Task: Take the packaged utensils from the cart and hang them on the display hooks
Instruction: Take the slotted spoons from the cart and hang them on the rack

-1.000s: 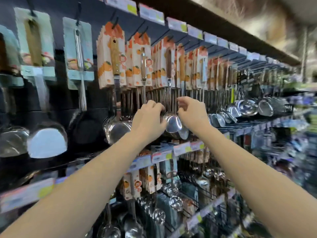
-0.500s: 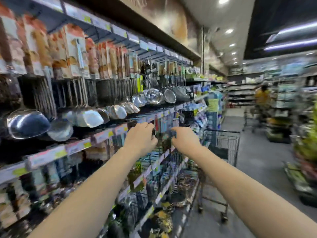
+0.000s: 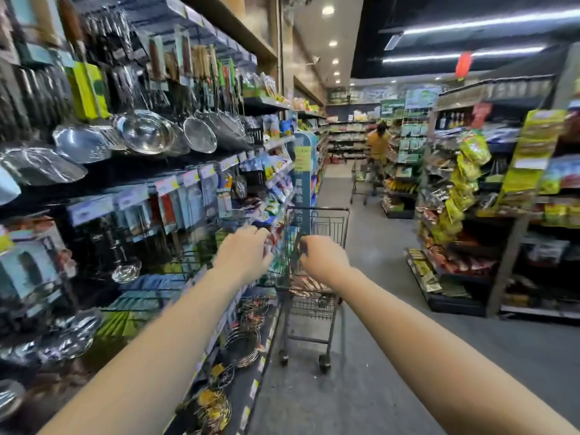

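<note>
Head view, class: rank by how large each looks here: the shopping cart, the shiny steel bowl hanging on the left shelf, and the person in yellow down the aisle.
1. shopping cart, clearly largest.
2. steel bowl.
3. person in yellow.
The bowl and the person look close in size. The person stands far down the aisle, so this is no guide to true size.

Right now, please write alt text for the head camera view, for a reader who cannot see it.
Two bare arms reach toward a black wire cart in a shop aisle, left hand and right hand empty. Hanging utensils fill the shelves on the left.
</note>
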Available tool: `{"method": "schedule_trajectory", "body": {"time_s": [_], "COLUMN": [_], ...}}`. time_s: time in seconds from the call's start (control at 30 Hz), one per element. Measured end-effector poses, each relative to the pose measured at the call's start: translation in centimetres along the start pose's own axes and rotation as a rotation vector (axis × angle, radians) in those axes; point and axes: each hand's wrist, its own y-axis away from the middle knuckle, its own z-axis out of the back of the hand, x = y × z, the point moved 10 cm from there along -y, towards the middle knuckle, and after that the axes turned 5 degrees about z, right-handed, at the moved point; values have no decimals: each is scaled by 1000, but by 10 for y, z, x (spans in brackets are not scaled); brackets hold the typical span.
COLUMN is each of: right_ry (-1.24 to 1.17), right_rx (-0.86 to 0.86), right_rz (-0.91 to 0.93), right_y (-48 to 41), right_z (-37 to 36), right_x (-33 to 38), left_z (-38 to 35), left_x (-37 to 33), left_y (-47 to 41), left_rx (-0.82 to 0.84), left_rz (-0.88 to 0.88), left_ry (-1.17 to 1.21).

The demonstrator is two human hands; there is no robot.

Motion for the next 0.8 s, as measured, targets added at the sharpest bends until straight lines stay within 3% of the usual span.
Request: {"method": "schedule_trajectory", "body": {"time_s": [0.23,0.4,0.8], "right_ry": [-15,-13,-44], "right_rx": [49,107,294], "right_rz": [-191,-299,-333], "right_y": [-116,-168,-347], "right_z": [-64,-119,-248], "right_x": [-106,-186,-362], "left_z": [-134,-227,-435], "left_x": [-20,-25,-66], "left_y": [-135,-208,-376], "left_rx": [188,315,493], "left_rz": [-89,-14,-34], "left_ry": [3,173,-38]}}
